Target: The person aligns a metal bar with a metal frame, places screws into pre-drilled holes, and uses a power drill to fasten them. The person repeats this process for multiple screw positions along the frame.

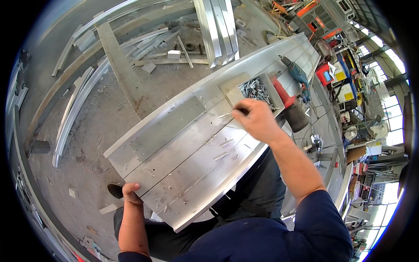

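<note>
Across my lap lies a long silvery metal panel (174, 161) made of lengthwise strips with a raised rim. My left hand (131, 193) grips its near left end, thumb at the top edge and the other fingers hidden. Above the panel's middle, my right hand (253, 118) is closed in a pinch on a thin, pin-like rivet whose tip sticks out to the left. Just beyond that hand, an open box (271, 89) holds many silvery rivets (255, 90). A few loose rivets (221, 156) lie on the panel below the hand.
A teal drill (297, 74) rests at the panel's far right. Beside the box is a red tool (283, 91) with a dark cylinder (296, 116). Metal profiles (216, 32) and a long flat bar (122, 70) lie across the floor. Cluttered shelves (362, 109) line the right.
</note>
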Available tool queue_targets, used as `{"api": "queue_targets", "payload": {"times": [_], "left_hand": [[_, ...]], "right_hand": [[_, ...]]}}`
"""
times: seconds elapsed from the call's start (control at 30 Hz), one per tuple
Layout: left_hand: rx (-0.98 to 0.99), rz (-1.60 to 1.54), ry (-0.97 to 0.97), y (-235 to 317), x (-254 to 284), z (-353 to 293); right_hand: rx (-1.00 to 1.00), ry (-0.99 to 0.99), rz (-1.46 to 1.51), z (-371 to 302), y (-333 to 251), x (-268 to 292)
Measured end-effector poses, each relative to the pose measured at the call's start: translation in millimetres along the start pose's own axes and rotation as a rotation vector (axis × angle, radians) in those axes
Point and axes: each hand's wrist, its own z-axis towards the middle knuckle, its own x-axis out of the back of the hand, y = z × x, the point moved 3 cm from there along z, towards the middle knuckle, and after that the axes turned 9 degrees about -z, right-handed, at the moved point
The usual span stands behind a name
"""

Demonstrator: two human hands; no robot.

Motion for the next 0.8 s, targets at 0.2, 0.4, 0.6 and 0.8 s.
{"api": "queue_targets", "payload": {"times": [0.2,0.4,0.6,0.8], "left_hand": [[0.058,0.035,0.060,6,4,-6],[0.055,-0.023,-0.057,9,-13,-3],[0.087,-0.047,-0.074,6,-12,-4],[0.092,-0.050,-0.088,6,-13,-3]], "right_hand": [[0.256,-0.207,0.137,-12,-64,-76],[0.461,-0.287,0.107,-22,-122,-129],[0.665,-0.236,-0.167,-28,-145,-150],[0.907,-0.202,-0.326,-36,-155,-156]]}}
